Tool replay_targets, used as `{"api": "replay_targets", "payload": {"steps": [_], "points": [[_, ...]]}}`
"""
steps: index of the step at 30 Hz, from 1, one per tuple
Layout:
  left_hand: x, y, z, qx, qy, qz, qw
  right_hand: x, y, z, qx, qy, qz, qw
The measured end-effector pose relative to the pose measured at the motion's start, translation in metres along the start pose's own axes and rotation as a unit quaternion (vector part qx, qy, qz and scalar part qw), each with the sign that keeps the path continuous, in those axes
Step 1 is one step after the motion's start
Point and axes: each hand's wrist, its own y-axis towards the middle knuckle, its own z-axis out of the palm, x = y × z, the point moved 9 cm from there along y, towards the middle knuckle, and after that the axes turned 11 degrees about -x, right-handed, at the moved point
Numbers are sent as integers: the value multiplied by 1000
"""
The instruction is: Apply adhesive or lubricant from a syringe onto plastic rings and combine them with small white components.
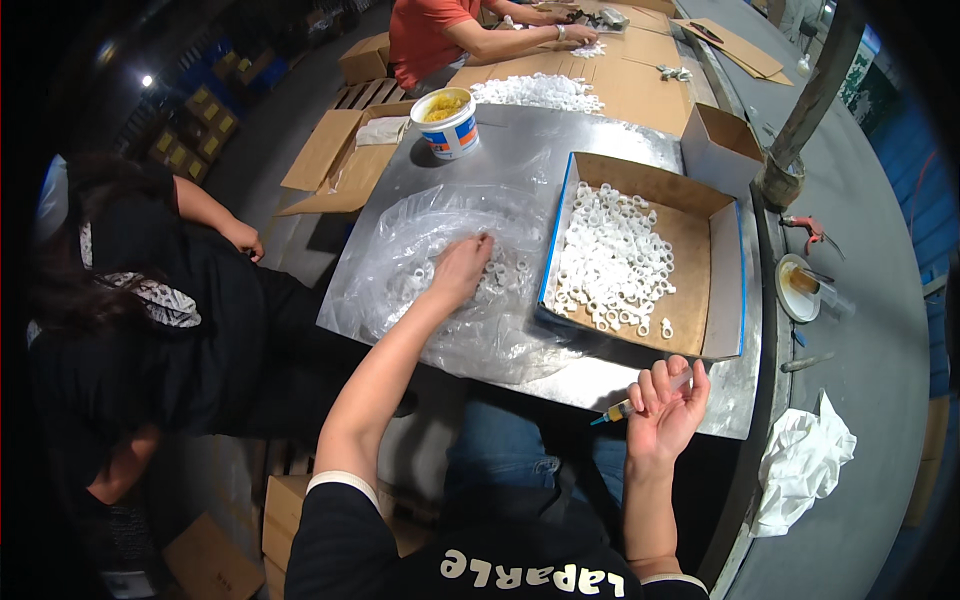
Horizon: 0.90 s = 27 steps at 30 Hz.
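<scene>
My left hand [462, 270] reaches over a clear plastic bag [400, 235] spread on the metal table. Its fingers are drawn together, and whatever they hold is too small to make out. Small white ring-shaped parts [515, 272] lie in the bag around that hand. Near the table's front edge, palm up, my right hand [664, 410] is closed around a syringe [618, 411] with yellowish contents and a blue tip pointing left. Just beyond it stands an open cardboard box [722, 270] with blue edges, holding a heap of white ring parts [612, 258].
A white tub [446, 125] with yellow grease-like stuff stands at the back. Seated at left is a person in black [170, 300]; another in red [430, 40] works at the far end. On the right ledge are a plate [797, 290], a red-handled tool [808, 230] and a white cloth [803, 465].
</scene>
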Motion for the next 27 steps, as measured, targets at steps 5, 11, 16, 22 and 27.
{"api": "replay_targets", "payload": {"steps": [5, 11, 16, 22, 27], "points": [[-26, -19, 6, 19, 98, 27, 995, 0, 1, -7, -11, -10, -3, 1000], [-27, -14, 16, 5, 90, 42, 995, -16, 6, -4, -8, -16, 39, 999], [-12, -2, 5, -41, 25, -8, 999, -5, 7, -8, -20, -19, 29, 999], [49, -25, 41, 79, -611, -415, 669, -5, 11, -8, -11, -18, 26, 999], [-7, -50, 30, 87, -716, -502, 477, -13, 13, -5, 5, -10, 40, 999]]}}
